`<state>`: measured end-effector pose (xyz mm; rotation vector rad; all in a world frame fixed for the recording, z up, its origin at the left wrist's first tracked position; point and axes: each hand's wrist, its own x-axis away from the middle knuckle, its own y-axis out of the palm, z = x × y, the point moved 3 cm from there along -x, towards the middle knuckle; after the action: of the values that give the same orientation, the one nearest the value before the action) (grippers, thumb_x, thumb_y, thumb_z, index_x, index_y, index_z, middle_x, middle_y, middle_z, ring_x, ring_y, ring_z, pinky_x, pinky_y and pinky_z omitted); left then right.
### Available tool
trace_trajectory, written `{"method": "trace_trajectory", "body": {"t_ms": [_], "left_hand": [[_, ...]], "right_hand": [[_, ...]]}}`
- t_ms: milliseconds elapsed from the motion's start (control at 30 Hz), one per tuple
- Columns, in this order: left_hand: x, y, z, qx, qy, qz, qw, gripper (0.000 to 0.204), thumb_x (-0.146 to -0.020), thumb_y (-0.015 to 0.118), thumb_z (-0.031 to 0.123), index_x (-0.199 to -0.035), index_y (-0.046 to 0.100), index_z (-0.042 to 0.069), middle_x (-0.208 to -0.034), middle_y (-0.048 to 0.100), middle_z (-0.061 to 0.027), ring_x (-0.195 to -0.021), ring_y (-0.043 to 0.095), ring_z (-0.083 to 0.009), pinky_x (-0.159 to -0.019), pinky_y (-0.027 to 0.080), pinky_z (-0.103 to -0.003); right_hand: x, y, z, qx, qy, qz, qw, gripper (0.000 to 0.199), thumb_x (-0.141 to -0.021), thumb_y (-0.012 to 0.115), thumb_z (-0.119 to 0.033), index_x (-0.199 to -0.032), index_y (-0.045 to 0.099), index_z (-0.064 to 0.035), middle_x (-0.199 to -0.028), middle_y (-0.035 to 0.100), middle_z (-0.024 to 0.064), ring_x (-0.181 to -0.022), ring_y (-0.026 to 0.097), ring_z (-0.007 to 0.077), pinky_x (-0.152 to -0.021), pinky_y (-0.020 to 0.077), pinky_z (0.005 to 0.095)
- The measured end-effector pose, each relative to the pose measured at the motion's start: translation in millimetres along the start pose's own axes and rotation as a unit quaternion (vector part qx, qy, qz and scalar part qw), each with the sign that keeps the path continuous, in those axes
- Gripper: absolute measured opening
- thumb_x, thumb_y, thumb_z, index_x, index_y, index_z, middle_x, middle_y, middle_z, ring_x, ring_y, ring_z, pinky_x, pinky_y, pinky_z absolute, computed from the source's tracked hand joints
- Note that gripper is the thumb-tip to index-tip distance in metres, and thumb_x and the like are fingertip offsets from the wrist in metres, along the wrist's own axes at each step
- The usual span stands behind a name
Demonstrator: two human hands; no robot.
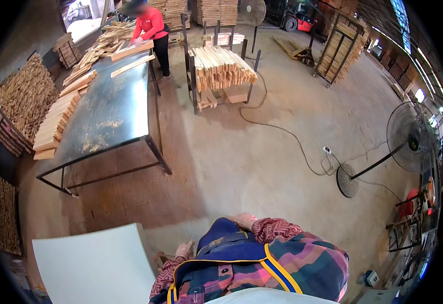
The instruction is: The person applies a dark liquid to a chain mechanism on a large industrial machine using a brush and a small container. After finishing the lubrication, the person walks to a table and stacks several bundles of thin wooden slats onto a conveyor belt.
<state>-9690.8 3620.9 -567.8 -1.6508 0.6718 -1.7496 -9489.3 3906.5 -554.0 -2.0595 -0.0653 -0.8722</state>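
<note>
I wear a dark blue apron (231, 245) with yellow edging over a plaid shirt, and patterned red sleeve covers. My left hand (185, 250) hangs low by the apron's left side, near a white panel-like surface (89, 263). Its fingers are too small and blurred to read. My right hand (243, 220) rests at the apron's upper edge, just past the red cuff. The apron and sleeve hide most of its fingers. No held object can be made out in either hand.
A metal-topped table (115, 111) bears wooden strips (59, 119); a person in red (150, 25) works at its far end. Beyond it stands a rack of wood (221, 66). A cable (297, 139) crosses the floor towards a standing fan (411, 139). A forklift (298, 20) is far back.
</note>
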Motion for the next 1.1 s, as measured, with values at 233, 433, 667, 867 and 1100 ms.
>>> {"method": "trace_trajectory", "body": {"t_ms": [233,433,667,867,1100], "left_hand": [[-78.5,25.3,-84.1,0.451,-0.181,0.061,0.872,0.029,-0.095,0.062,0.030,-0.117,0.063,0.011,-0.093,0.069,-0.0115,-0.091,0.070,-0.0261,-0.075,0.055,-0.037],[-134.4,-149.8,-147.6,0.557,-0.183,0.118,0.801,0.037,-0.092,0.062,0.037,-0.120,0.066,0.012,-0.104,0.071,-0.0189,-0.096,0.069,-0.0365,-0.081,0.054,-0.042],[-247.7,-321.9,-280.7,0.511,-0.302,0.154,0.790,0.044,-0.092,0.062,0.047,-0.119,0.074,0.014,-0.114,0.073,-0.0163,-0.109,0.068,-0.0357,-0.094,0.052,-0.040],[-287.0,-404.9,-349.1,0.600,-0.320,0.156,0.717,0.043,-0.088,0.065,0.047,-0.112,0.076,0.012,-0.112,0.074,-0.0129,-0.108,0.069,-0.0310,-0.094,0.051,-0.038],[-340.8,-473.8,-479.2,0.664,-0.335,0.168,0.647,0.043,-0.087,0.068,0.049,-0.097,0.077,0.009,-0.087,0.073,-0.0066,-0.087,0.070,-0.0197,-0.081,0.053,-0.033]], "right_hand": [[-50.2,-88.9,44.6,-0.070,0.112,-0.149,0.980,0.037,-0.094,0.057,-0.036,-0.128,0.064,-0.0218,-0.108,0.071,0.0180,-0.106,0.069,0.0372,-0.086,0.0547,0.0489],[-190.0,-202.8,89.3,-0.050,0.055,-0.084,0.994,0.046,-0.099,0.044,-0.048,-0.123,0.067,-0.0172,-0.113,0.070,0.0184,-0.113,0.067,0.0355,-0.095,0.0511,0.0511],[-356.9,-334.6,137.7,-0.030,0.111,-0.046,0.992,0.027,-0.092,0.056,-0.010,-0.119,0.058,-0.0118,-0.115,0.068,0.0187,-0.107,0.067,0.0415,-0.083,0.0555,0.0538],[-389.9,-440.0,108.9,-0.044,0.101,0.007,0.994,0.033,-0.099,0.046,-0.034,-0.119,0.063,-0.0141,-0.111,0.069,0.0171,-0.105,0.068,0.0395,-0.085,0.0538,0.0535],[-436.4,-434.0,125.8,-0.124,0.161,-0.080,0.976,0.049,-0.096,0.044,-0.047,-0.089,0.072,-0.0077,-0.086,0.072,0.0173,-0.083,0.072,0.0310,-0.075,0.0538,0.0418]]}}
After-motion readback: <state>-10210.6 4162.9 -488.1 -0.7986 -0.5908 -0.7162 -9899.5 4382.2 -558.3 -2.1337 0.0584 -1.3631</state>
